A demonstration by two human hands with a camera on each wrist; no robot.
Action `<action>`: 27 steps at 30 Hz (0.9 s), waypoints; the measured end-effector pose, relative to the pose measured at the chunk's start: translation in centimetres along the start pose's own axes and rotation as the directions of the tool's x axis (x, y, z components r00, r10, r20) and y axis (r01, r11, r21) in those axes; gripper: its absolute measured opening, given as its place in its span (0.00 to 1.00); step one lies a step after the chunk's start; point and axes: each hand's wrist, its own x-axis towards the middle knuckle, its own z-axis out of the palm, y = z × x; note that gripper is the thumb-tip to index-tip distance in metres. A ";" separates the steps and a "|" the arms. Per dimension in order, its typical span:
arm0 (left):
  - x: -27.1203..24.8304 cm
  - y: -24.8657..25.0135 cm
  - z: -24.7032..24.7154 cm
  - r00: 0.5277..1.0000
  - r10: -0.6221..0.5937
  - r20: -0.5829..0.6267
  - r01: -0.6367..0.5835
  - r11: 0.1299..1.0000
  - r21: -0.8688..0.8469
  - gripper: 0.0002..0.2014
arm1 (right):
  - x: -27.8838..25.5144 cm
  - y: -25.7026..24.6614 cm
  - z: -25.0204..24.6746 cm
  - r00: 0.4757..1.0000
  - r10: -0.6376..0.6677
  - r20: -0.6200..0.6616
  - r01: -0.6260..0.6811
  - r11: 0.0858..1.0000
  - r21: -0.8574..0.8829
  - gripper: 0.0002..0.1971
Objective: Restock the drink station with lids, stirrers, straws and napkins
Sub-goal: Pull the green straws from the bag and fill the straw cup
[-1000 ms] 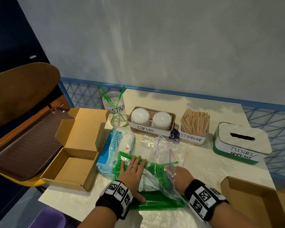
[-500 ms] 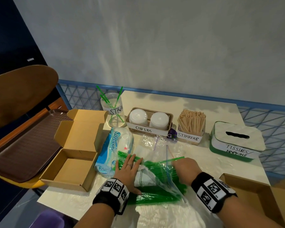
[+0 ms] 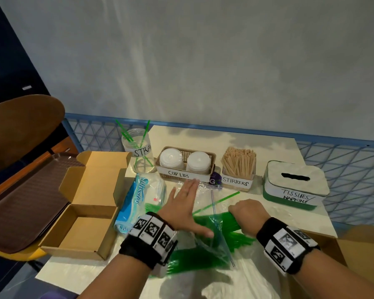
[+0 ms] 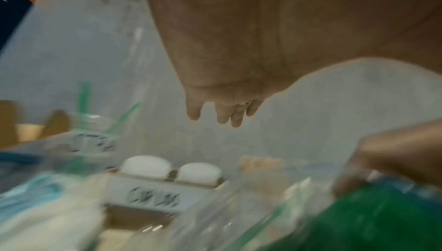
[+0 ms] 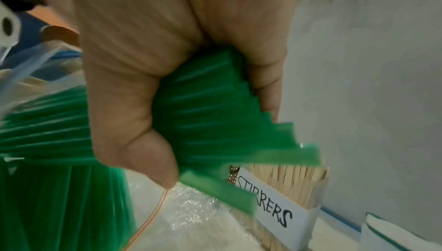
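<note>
Right hand [image 3: 247, 212] clenches a bundle of thin green plastic straws [image 5: 215, 107]; left hand [image 3: 181, 209] stays flat, fingers released. Draw the bundle clear, level, unsnagged.

The left wrist view is motion-blurred, and the jar [image 3: 138, 151] label's last letters curve out of sight.

Green plastic straws [image 3: 229, 223] bunched in a fist, half out of a clear zip bag [image 3: 205, 240].
More straws lie flat inside the bag on the pale table [image 3: 289, 221]; a few stand tilted in the clear labelled straw jar [image 3: 138, 152].
</note>
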 end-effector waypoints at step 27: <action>5.2 4.7 3.5 0.972 -0.178 0.154 0.179 0.984 0.005 0.46 | -0.7 -1.0 -1.2 0.997 0.033 -0.073 -0.033 0.999 0.007 0.13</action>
